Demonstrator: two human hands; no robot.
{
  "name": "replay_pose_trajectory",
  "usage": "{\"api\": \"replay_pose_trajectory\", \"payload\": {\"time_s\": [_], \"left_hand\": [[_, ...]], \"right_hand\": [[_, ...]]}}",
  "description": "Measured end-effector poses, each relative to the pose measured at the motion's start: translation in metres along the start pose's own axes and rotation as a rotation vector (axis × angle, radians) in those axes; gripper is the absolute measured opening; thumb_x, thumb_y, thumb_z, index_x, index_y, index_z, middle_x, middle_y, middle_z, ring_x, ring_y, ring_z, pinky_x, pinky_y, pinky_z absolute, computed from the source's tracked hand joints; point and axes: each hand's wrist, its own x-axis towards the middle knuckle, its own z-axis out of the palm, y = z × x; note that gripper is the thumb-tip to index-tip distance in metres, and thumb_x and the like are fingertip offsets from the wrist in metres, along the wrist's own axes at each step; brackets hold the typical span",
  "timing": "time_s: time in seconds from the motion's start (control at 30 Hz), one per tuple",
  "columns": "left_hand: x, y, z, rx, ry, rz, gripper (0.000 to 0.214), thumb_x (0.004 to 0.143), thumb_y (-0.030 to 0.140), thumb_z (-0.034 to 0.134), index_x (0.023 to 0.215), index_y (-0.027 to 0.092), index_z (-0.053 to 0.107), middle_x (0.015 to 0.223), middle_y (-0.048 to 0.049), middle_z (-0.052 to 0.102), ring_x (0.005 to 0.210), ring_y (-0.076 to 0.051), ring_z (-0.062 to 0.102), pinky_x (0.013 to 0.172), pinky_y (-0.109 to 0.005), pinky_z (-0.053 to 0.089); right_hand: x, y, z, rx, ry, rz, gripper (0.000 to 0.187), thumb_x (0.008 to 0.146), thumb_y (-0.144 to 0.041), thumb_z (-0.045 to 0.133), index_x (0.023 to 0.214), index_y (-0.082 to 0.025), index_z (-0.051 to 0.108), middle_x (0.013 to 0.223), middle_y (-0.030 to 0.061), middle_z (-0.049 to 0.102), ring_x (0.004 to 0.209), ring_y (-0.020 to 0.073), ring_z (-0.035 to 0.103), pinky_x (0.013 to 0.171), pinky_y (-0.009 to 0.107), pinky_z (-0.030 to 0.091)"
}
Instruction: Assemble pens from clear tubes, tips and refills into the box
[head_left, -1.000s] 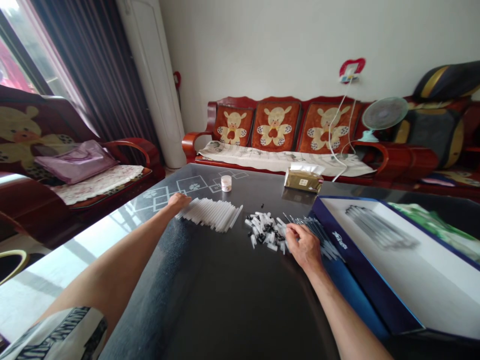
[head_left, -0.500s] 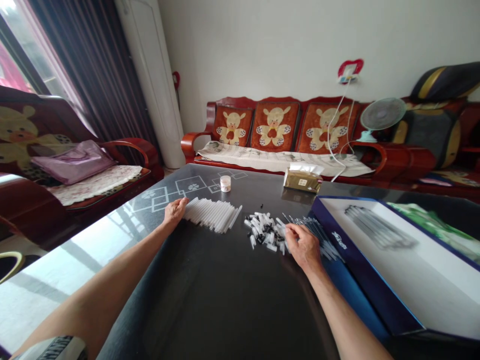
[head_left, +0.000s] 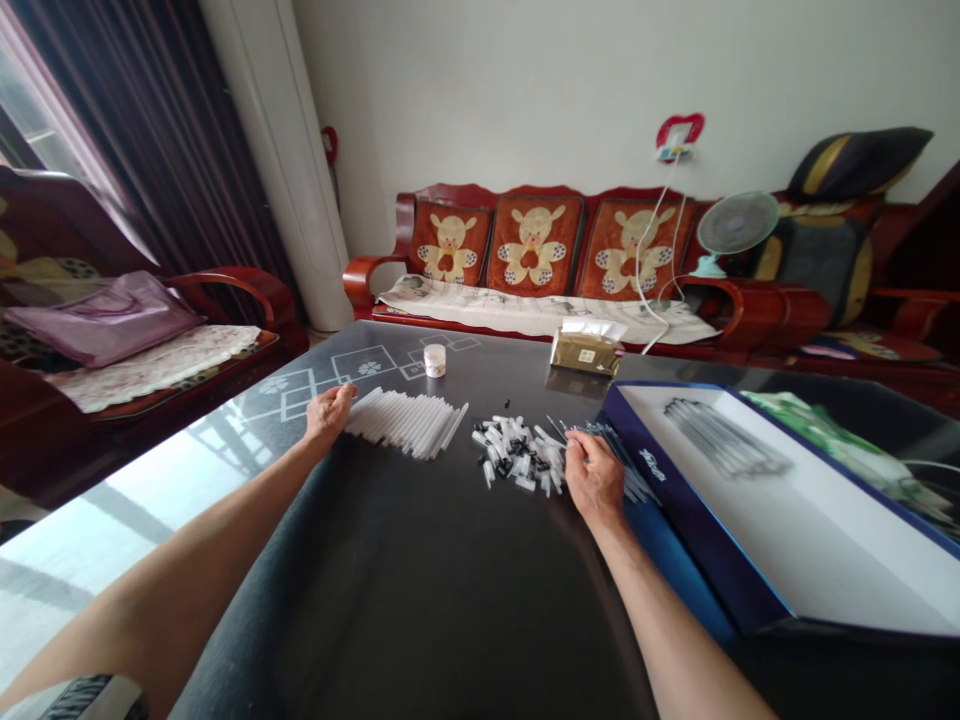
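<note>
My left hand rests at the left end of a row of white plastic tubes, laid side by side on the dark table. Its fingers are curled closed, and whatever they pinch is hidden. Right of the tubes lies a loose heap of small clear and black caps. Between that heap and the blue box, my right hand reaches into a bundle of thin dark-tipped rods, like pen refills. Thumb and fingers are pressed together there; I cannot see clearly what is between them.
An open blue box with a white inside holds more thin grey rods. Behind the heap stand a tissue box and a small white tub. Green and white packaging lies beyond the box. A red wooden sofa backs the table.
The whole view has shifted as my head turned slightly right. My right hand has moved a little from the caps' edge towards the thin rods. My left hand stays by the tubes.
</note>
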Motion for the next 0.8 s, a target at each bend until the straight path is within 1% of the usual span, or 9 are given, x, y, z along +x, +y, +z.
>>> {"api": "replay_pose_trajectory", "payload": {"time_s": [0.1,0.17,0.23,0.37,0.43,0.5,0.6,0.7,0.8], "left_hand": [[-0.011,0.019,0.002,-0.084,0.135,0.041,0.043,0.084,0.049,0.041,0.093,0.019,0.071,0.093,-0.0039,0.073,0.096,-0.021,0.063,0.086,-0.028,0.046],[-0.028,0.041,0.012,-0.179,0.17,0.117,0.044,0.086,0.048,0.039,0.095,0.017,0.07,0.094,-0.0042,0.072,0.095,-0.019,0.063,0.087,-0.027,0.046],[-0.054,0.067,0.03,-0.247,0.113,0.16,0.045,0.088,0.046,0.037,0.094,0.016,0.069,0.093,-0.0046,0.072,0.092,-0.018,0.064,0.085,-0.026,0.047],[-0.12,0.113,0.076,-0.206,-0.149,0.273,0.043,0.09,0.047,0.039,0.088,0.017,0.07,0.085,-0.0051,0.072,0.084,-0.019,0.065,0.077,-0.028,0.048],[-0.146,0.127,0.098,-0.11,-0.223,0.349,0.043,0.092,0.044,0.037,0.086,0.018,0.07,0.084,-0.0071,0.071,0.083,-0.019,0.065,0.077,-0.03,0.048],[-0.162,0.134,0.114,-0.049,-0.232,0.487,0.037,0.093,0.036,0.038,0.09,0.019,0.07,0.09,-0.009,0.07,0.09,-0.021,0.064,0.084,-0.032,0.047],[-0.169,0.136,0.131,0.002,-0.224,0.618,0.033,0.093,0.03,0.038,0.099,0.02,0.069,0.099,-0.0101,0.07,0.097,-0.021,0.062,0.09,-0.033,0.046],[-0.163,0.135,0.139,0.06,-0.218,0.636,0.033,0.094,0.03,0.037,0.098,0.019,0.069,0.096,-0.0098,0.07,0.095,-0.022,0.062,0.089,-0.034,0.046],[-0.151,0.139,0.146,0.138,-0.183,0.641,0.035,0.095,0.03,0.035,0.093,0.019,0.069,0.09,-0.01,0.069,0.09,-0.022,0.062,0.086,-0.034,0.045]], "right_hand": [[0.0,0.003,0.003,-0.047,0.009,0.021,0.029,0.083,-0.027,0.043,0.089,-0.018,0.07,0.088,0.0086,0.07,0.08,0.0193,0.063,0.078,0.03,0.049],[0.0,0.004,0.004,-0.066,-0.023,0.017,0.029,0.082,-0.026,0.043,0.089,-0.018,0.07,0.087,0.0083,0.07,0.082,0.0197,0.063,0.079,0.031,0.049],[-0.001,0.002,0.003,-0.055,-0.063,0.005,0.028,0.082,-0.025,0.043,0.089,-0.019,0.07,0.087,0.0081,0.07,0.084,0.0199,0.063,0.081,0.031,0.049],[-0.002,-0.001,0.002,-0.004,-0.078,-0.009,0.029,0.084,-0.026,0.042,0.091,-0.017,0.068,0.091,0.0092,0.069,0.087,0.0199,0.063,0.084,0.031,0.049],[-0.002,-0.001,0.002,-0.001,-0.068,-0.007,0.03,0.084,-0.024,0.041,0.094,-0.016,0.068,0.095,0.0106,0.069,0.09,0.0202,0.063,0.085,0.032,0.049],[-0.002,0.0,0.004,-0.012,-0.091,-0.01,0.03,0.083,-0.023,0.04,0.095,-0.015,0.067,0.097,0.0115,0.069,0.094,0.0207,0.063,0.087,0.032,0.048],[-0.003,0.001,0.006,-0.031,-0.178,-0.028,0.029,0.084,-0.021,0.041,0.095,-0.016,0.067,0.097,0.0109,0.07,0.094,0.0212,0.063,0.088,0.033,0.048],[-0.004,0.0,0.006,-0.017,-0.261,-0.053,0.029,0.084,-0.02,0.04,0.096,-0.017,0.066,0.098,0.0098,0.07,0.093,0.0209,0.064,0.088,0.032,0.049],[-0.005,-0.002,0.006,0.032,-0.308,-0.082,0.029,0.084,-0.019,0.041,0.099,-0.018,0.066,0.103,0.0092,0.069,0.098,0.0202,0.063,0.09,0.032,0.048]]}}
